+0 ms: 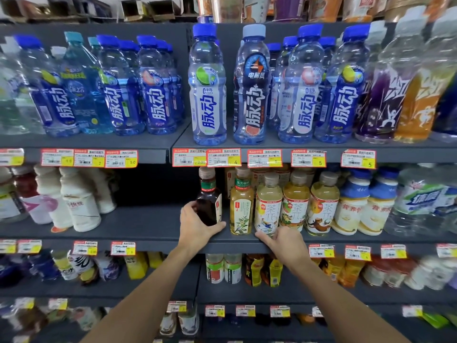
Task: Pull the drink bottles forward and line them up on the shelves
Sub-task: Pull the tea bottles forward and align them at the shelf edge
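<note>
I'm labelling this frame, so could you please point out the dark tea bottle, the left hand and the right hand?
dark tea bottle (209,201): head view, on its dark body.
left hand (195,225): head view, back of the hand.
right hand (288,245): head view, back of the hand.

On the middle shelf (153,229) in front of you, a dark tea bottle (209,199) with a brown cap stands upright at the left end of its row, near the front edge. Beside it stands a pale green tea bottle (241,206), then three yellow fruit-tea bottles (295,201) lined up along the edge. Above you, blue-capped sports drink bottles (207,87) stand upright along the upper shelf.
</note>
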### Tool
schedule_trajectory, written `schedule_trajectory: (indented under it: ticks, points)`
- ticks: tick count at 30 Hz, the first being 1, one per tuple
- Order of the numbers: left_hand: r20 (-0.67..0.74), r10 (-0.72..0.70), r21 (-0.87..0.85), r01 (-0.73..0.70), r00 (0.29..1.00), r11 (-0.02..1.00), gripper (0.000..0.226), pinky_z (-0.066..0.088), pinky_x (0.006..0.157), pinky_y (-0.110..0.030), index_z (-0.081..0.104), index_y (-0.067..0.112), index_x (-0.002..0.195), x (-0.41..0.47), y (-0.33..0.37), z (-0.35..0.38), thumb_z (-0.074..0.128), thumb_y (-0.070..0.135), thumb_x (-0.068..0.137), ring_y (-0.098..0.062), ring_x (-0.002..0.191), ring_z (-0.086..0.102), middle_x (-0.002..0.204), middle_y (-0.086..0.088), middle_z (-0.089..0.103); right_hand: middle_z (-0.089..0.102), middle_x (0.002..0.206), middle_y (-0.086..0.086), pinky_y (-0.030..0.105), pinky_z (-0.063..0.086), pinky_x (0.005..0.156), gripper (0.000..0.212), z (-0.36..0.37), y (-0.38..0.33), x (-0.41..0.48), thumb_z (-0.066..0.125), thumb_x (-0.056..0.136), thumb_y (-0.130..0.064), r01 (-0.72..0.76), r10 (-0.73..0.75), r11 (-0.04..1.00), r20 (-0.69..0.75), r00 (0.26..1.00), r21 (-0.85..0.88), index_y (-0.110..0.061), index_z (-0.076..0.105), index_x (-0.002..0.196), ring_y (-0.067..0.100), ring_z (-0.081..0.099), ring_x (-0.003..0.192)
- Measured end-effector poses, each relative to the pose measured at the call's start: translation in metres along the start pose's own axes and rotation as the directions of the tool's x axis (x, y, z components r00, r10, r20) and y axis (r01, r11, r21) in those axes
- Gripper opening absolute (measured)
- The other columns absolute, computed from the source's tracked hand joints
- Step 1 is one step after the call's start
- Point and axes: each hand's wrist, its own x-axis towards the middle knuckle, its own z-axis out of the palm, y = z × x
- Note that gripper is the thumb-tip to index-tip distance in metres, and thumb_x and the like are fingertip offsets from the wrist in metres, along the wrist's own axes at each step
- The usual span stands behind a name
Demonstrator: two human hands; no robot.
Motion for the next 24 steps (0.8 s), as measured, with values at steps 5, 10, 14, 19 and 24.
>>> schedule_trajectory:
  ticks: [5, 10, 14, 19, 24]
  points:
    - [0.068, -0.021, -0.038, 0.023, 0.997, 0.999, 0.086, 0.044, 0.096, -0.024, 0.041, 0.021, 0.134, 0.004, 0.000, 0.002, 0.093, 0.029, 0.066, -0.010, 0.112, 0.056, 0.126, 0.003, 0.059, 0.064, 0.074, 0.006, 0.036, 0.055, 0.066, 0.069, 0.002, 0.003, 0.005, 0.055, 0.081, -0.079, -0.018, 0.018, 1.000, 0.012, 1.000, 0.014, -0.011, 0.061, 0.075, 0.020, 0.063, 0.072]
    - [0.136, 0.038, 0.038, -0.043, 0.990, 0.998, 0.085, 0.043, 0.101, -0.028, 0.042, 0.019, 0.137, 0.004, -0.003, 0.001, 0.090, 0.030, 0.068, -0.014, 0.120, 0.053, 0.130, 0.002, 0.053, 0.064, 0.073, 0.006, 0.034, 0.052, 0.062, 0.068, 0.002, 0.003, 0.007, 0.055, 0.081, -0.079, -0.006, 0.006, 1.000, 0.015, 1.000, 0.004, -0.012, 0.059, 0.072, 0.020, 0.063, 0.071]
    - [0.129, 0.000, 0.027, -0.003, 0.992, 1.000, 0.088, 0.040, 0.090, -0.014, 0.044, 0.018, 0.139, 0.000, -0.008, -0.001, 0.092, 0.034, 0.067, -0.004, 0.110, 0.054, 0.119, 0.012, 0.056, 0.063, 0.072, 0.005, 0.031, 0.049, 0.060, 0.067, 0.003, 0.004, 0.008, 0.053, 0.081, -0.080, -0.004, 0.005, 1.000, 0.020, 1.000, -0.017, -0.013, 0.058, 0.072, 0.020, 0.063, 0.071]
    - [0.190, -0.012, 0.095, -0.006, 0.982, 0.995, 0.069, 0.048, 0.096, -0.025, 0.051, 0.020, 0.134, 0.006, -0.012, -0.009, 0.086, 0.021, 0.075, 0.007, 0.094, 0.058, 0.106, 0.019, 0.063, 0.062, 0.070, 0.004, 0.031, 0.050, 0.060, 0.068, 0.003, 0.004, 0.010, 0.053, 0.081, -0.080, 0.002, -0.001, 0.999, 0.016, 1.000, -0.035, -0.013, 0.058, 0.071, 0.019, 0.062, 0.068]
    - [0.248, 0.027, 0.115, -0.057, 0.968, 0.992, 0.073, 0.041, 0.078, -0.007, 0.050, 0.027, 0.132, 0.002, -0.013, -0.014, 0.089, 0.030, 0.070, 0.005, 0.096, 0.061, 0.109, 0.018, 0.065, 0.063, 0.069, 0.004, 0.029, 0.048, 0.057, 0.068, 0.003, 0.004, 0.010, 0.054, 0.081, -0.080, -0.001, 0.001, 0.999, 0.007, 1.000, -0.032, -0.013, 0.059, 0.070, 0.017, 0.062, 0.066]
